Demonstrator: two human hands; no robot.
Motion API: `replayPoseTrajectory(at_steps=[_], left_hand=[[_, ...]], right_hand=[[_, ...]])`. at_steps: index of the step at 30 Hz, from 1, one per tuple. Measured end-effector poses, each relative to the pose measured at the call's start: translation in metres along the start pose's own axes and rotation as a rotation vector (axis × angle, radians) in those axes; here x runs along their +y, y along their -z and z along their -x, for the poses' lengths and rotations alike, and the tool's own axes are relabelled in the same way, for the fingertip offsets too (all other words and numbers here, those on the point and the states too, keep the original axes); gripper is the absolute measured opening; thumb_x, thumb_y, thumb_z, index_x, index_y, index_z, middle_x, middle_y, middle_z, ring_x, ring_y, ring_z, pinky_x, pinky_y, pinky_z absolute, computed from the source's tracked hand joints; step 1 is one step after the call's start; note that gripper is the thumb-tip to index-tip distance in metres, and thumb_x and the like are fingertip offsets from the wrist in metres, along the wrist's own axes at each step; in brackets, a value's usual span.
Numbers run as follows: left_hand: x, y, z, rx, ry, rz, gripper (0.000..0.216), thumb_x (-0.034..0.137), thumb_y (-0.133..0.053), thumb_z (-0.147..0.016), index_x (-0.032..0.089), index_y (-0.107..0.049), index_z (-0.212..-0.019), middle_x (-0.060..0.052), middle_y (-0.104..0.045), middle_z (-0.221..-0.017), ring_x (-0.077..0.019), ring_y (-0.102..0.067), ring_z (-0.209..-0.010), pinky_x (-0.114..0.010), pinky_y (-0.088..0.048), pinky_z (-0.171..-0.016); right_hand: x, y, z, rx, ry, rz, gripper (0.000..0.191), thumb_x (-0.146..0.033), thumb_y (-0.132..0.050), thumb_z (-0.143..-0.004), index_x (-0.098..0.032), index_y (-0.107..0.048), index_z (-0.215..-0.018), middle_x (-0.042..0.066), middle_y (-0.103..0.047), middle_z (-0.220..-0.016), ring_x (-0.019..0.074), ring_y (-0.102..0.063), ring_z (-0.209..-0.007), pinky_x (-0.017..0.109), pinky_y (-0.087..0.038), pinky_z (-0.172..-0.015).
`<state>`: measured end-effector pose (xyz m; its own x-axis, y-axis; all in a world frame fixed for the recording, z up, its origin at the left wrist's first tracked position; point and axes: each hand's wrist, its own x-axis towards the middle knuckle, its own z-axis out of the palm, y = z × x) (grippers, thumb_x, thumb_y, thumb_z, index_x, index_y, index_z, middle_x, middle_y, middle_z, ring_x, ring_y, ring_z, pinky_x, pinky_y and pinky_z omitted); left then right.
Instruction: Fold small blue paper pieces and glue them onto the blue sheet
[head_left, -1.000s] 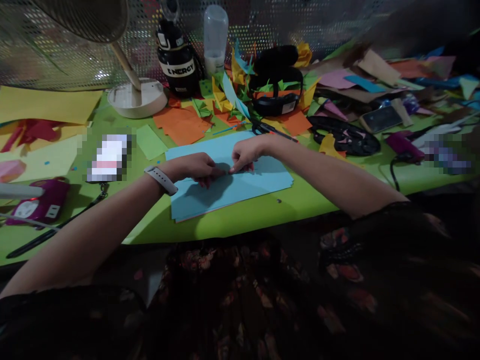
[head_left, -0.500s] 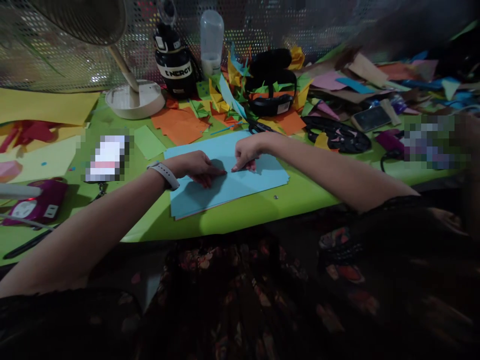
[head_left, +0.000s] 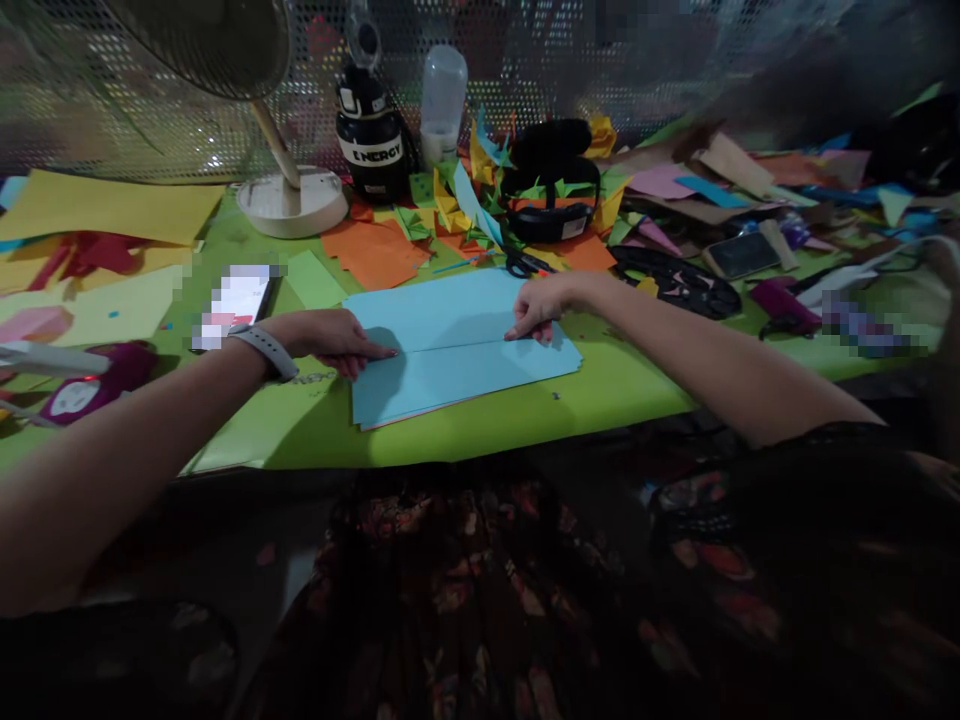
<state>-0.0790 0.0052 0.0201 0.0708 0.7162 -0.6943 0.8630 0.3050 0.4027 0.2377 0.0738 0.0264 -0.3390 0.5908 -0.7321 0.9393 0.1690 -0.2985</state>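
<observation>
"Blue paper: state location and count."

"One top sheet, flat on the green table, beneath both hands. Layered edges show below it; their number cannot be counted. One line crosses the sheet."

"Finger state?"

"Left hand: index finger extended, tip at the line's left part; other fingers folded. Right hand: fingers bent, tips down by the line's right part. Whether thumb and fingers meet on either hand cannot be told."

"Surrounding items, by count?"

"Bottles, two: one black bottle, one clear bottle. Fan, one. Scissors, one pair, at the paper's far edge. Wristband, one, left wrist."

"Readable markings?"

"Black bottle: 'ENERGY', dark letters on a pale band. Smaller print beneath: not legible."
</observation>
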Motion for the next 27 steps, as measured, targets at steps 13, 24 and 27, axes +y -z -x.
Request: replayPoseTrajectory(at_steps=[13,24,27], left_hand=[[0.011,0.040,0.036,0.292,-0.184,0.207,0.042,0.054,-0.078,-0.067,0.017,-0.067,-0.051,-0.010,-0.066,-0.052,-0.0174,-0.059,-0.046,-0.025,-0.039,-0.046],[0.045,-0.006,0.045,0.191,-0.354,0.414,0.053,0.065,-0.072,-0.070,0.014,-0.069,-0.056,-0.012,-0.068,-0.053,-0.0173,-0.063,-0.045,-0.024,-0.043,-0.044],[0.050,-0.017,0.025,0.165,-0.397,0.708,0.051,0.064,-0.072,-0.073,0.013,-0.074,-0.075,-0.012,-0.074,-0.072,-0.0192,-0.070,-0.065,-0.027,-0.054,-0.060]], right_hand=[[-0.036,-0.032,0.023,0.542,0.441,0.197,0.025,-0.040,-0.078,-0.077,-0.020,-0.070,-0.089,0.006,-0.071,-0.095,0.0186,-0.061,-0.083,0.027,-0.036,-0.062],[-0.045,-0.038,0.012,0.631,0.642,-0.403,0.029,-0.045,-0.071,-0.077,-0.016,-0.065,-0.074,0.001,-0.064,-0.070,0.0130,-0.053,-0.066,0.027,-0.039,-0.062],[-0.060,-0.046,0.008,0.765,0.694,-0.553,0.036,-0.051,-0.072,-0.075,-0.016,-0.064,-0.072,0.001,-0.063,-0.069,0.0132,-0.053,-0.065,0.028,-0.041,-0.063]])
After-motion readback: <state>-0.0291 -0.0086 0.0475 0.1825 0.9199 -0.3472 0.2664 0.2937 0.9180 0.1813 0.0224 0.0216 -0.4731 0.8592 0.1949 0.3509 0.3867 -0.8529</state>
